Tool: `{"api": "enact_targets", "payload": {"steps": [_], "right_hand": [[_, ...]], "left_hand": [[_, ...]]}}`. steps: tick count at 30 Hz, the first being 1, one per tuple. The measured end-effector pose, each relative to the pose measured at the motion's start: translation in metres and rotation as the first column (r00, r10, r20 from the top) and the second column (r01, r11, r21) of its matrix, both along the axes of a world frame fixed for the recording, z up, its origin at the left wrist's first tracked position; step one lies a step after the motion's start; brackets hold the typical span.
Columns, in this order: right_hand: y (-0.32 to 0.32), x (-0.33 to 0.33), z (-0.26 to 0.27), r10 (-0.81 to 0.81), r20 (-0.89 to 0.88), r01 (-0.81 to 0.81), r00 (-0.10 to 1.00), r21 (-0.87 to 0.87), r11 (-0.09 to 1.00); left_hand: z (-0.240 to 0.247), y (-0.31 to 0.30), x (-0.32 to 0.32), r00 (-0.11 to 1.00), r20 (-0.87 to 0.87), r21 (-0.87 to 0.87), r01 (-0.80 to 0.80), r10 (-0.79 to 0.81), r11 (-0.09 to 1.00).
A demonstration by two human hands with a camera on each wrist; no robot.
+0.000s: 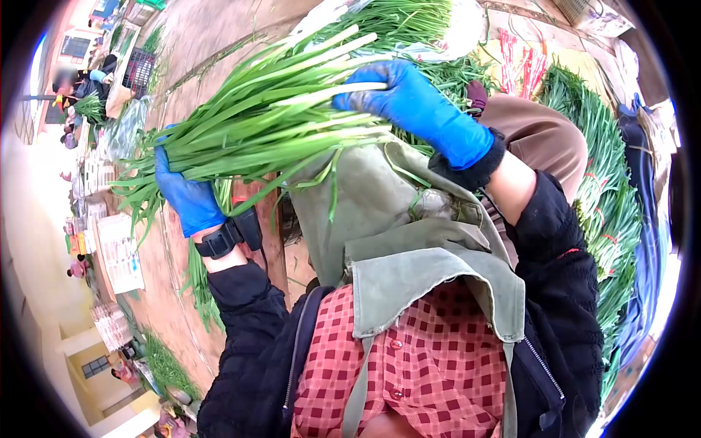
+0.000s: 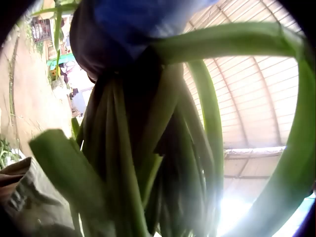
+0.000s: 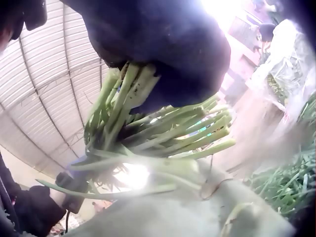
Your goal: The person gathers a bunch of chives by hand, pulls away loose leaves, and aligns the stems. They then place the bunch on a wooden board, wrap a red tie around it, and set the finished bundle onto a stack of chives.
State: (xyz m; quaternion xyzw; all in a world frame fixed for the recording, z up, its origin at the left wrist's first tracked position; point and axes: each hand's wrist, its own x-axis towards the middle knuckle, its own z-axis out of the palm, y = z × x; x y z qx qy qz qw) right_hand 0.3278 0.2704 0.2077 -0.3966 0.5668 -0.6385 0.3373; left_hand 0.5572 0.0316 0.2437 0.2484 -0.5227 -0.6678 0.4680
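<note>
A thick bunch of garlic chives (image 1: 270, 120) stretches between my two blue-gloved hands, over the lap. My left hand (image 1: 188, 196) grips it near the leafy end, with long blades drooping past the fingers. At the pale cut ends, my right hand (image 1: 420, 109) pinches some of the stalks between thumb and fingers. The left wrist view has blades (image 2: 123, 163) running down from the dark glove (image 2: 143, 24), one bent in an arc. From the right wrist, uneven stalk ends (image 3: 197, 131) fan out below the glove (image 3: 168, 44).
Behind the bunch, loose chives (image 1: 409, 22) lie on a white sheet. Red-and-white ties (image 1: 520, 62) rest beside them. Tied green bundles (image 1: 606, 219) line the right side. A grey-green apron (image 1: 350, 204) covers the lap. Another person (image 1: 67, 87) sits far left.
</note>
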Motion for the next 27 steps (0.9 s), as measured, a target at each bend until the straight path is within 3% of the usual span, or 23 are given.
{"api": "enact_targets", "payload": {"steps": [2,3,5,7,8,9,10,13,15,17,18,19,20,23,25,27], "right_hand": [[0.004,-0.017,-0.008,-0.177,-0.175,0.192,0.969,0.071,0.979],[0.013,-0.031,-0.012,-0.267,0.054,0.267,0.962,0.0,0.964],[0.038,-0.077,-0.027,-0.383,-0.074,0.39,0.921,0.197,0.899],[0.056,-0.092,-0.049,-0.078,-0.386,0.294,0.919,0.541,0.788],[0.062,-0.09,-0.052,0.082,-0.728,0.397,0.681,0.46,0.794],[0.068,-0.075,-0.043,0.223,-0.926,0.455,0.306,0.348,0.82],[0.062,-0.057,-0.026,-0.144,-0.935,0.357,0.325,-0.02,0.934],[0.033,-0.02,0.002,-0.178,-0.53,0.179,0.829,-0.05,0.983],[0.023,0.004,0.007,-0.092,-0.324,0.185,0.942,0.268,0.945],[0.032,0.037,0.007,-0.019,-0.487,0.133,0.873,0.201,0.971],[0.041,0.044,0.012,0.008,-0.573,0.059,0.82,0.098,0.993],[0.049,0.045,0.016,0.018,-0.652,-0.022,0.758,0.001,1.0],[0.051,0.041,0.008,-0.032,-0.798,0.011,0.602,-0.032,0.999],[0.055,0.019,-0.012,0.01,-0.912,0.032,0.411,0.025,0.999],[0.062,-0.008,-0.011,-0.102,-0.763,0.21,0.638,0.046,0.977],[0.069,-0.036,-0.01,0.112,-0.77,0.314,0.628,0.382,0.869]], "left_hand": [[-0.008,-0.003,0.009,0.99,0.109,-0.123,-0.074,0.088,0.99],[-0.011,-0.001,0.011,0.991,0.091,-0.115,-0.087,0.098,0.99],[-0.016,0.001,0.017,0.991,0.056,-0.099,-0.113,0.119,0.989],[-0.02,-0.002,0.023,0.996,0.055,-0.1,-0.068,0.074,0.993],[-0.019,-0.002,0.022,0.996,0.051,-0.087,-0.065,0.069,0.994],[-0.013,0.003,0.015,0.993,0.043,-0.047,-0.104,0.106,0.993],[-0.013,0.005,0.012,0.994,0.021,-0.031,-0.106,0.107,0.994],[-0.014,0.009,-0.003,0.995,-0.061,-0.016,-0.074,0.072,0.997],[-0.009,0.005,-0.014,0.993,-0.121,0.07,0.003,0.005,0.998],[-0.013,-0.017,-0.007,0.972,-0.201,0.218,0.162,-0.118,0.962],[0.001,0.009,-0.02,0.997,-0.073,0.19,0.007,0.007,0.982],[-0.004,0.006,-0.017,0.996,-0.086,0.196,0.001,0.016,0.981],[-0.011,-0.001,-0.016,0.994,-0.102,0.198,-0.003,0.024,0.98],[-0.019,-0.009,-0.013,0.993,-0.078,0.26,-0.063,0.086,0.964],[-0.02,0.001,-0.009,0.988,-0.115,0.3,-0.063,0.101,0.952],[-0.027,-0.008,0.0,0.987,-0.099,0.337,-0.088,0.128,0.938]]}}
